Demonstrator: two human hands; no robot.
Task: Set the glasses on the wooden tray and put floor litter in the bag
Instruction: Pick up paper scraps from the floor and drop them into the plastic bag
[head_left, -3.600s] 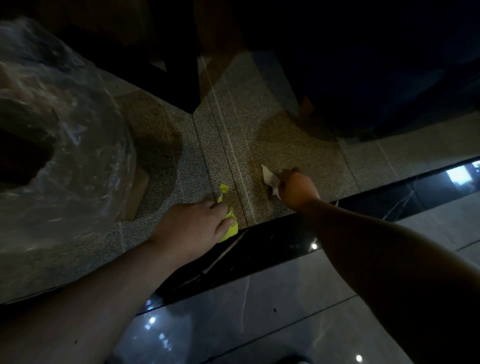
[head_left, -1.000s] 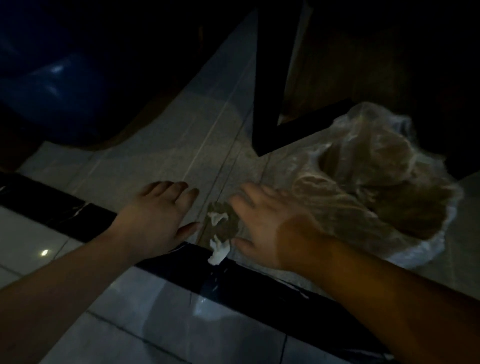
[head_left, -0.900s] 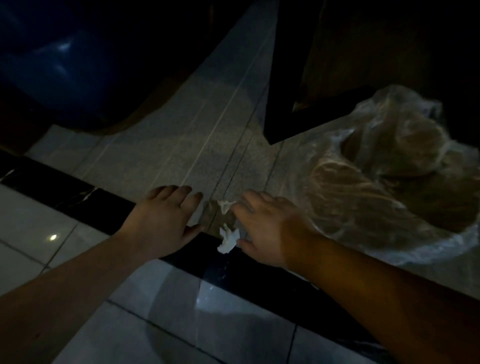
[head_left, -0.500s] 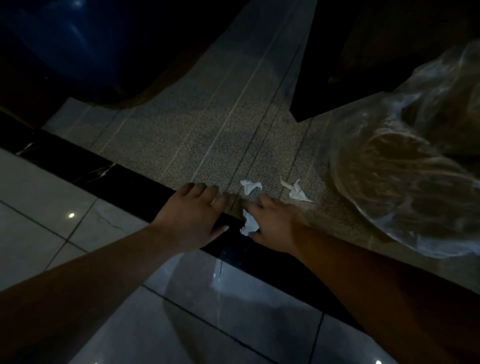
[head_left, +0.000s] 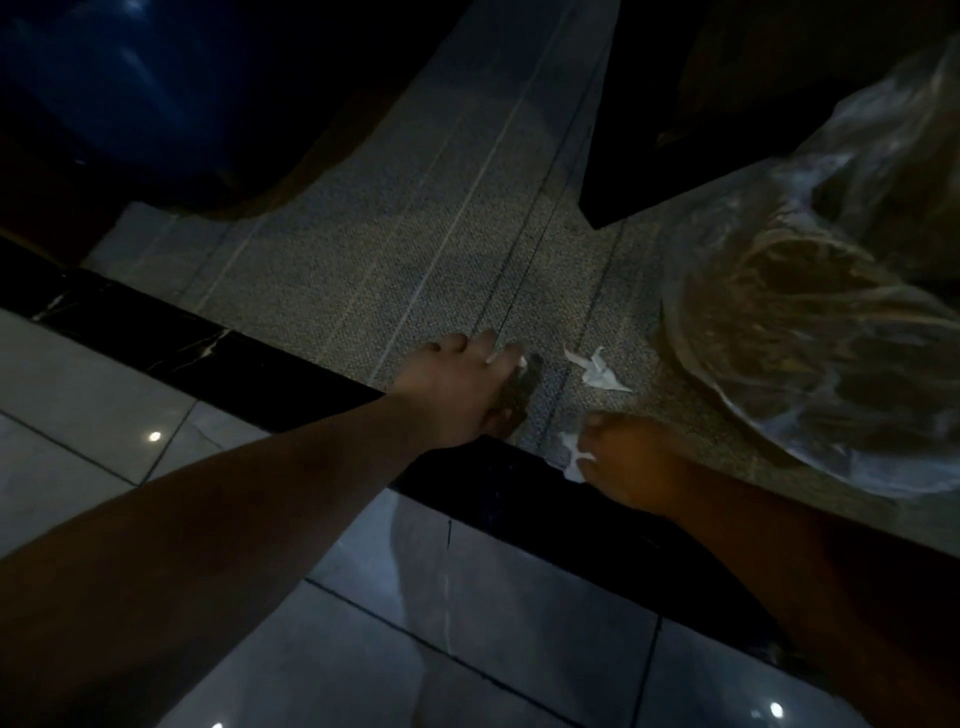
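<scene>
- Three white paper scraps were in view on the carpet (head_left: 441, 249). One paper scrap (head_left: 597, 370) lay loose, just beside the bag and apart from both hands.
- A second scrap (head_left: 570, 457) sat at the carpet edge, pinched in the curled fingers of the right hand (head_left: 631, 462), which was clamped on it.
- A third scrap (head_left: 522, 361) showed at the fingertips of the left hand (head_left: 460, 392). That hand lay flat with fingers spread and covered most of the piece; no grip on it was visible.
- The clear plastic bag (head_left: 810, 332) lay on the carpet to the right, near the loose scrap, its mouth turned toward the hands.
- A black floor border (head_left: 171, 338) separated the carpet from glossy floor tiles (head_left: 93, 405). A dark furniture leg (head_left: 597, 156) stood behind the scraps.
- No glasses and no wooden tray were in view.
- Step in hand, by judgement: litter collection, with gathering under way.
- Next move, by judgement: close the left fingers on the covered scrap, collect the loose one, then carry all pieces into the bag mouth. Thin paper on carpet pile calls for a fingertip pinch.
</scene>
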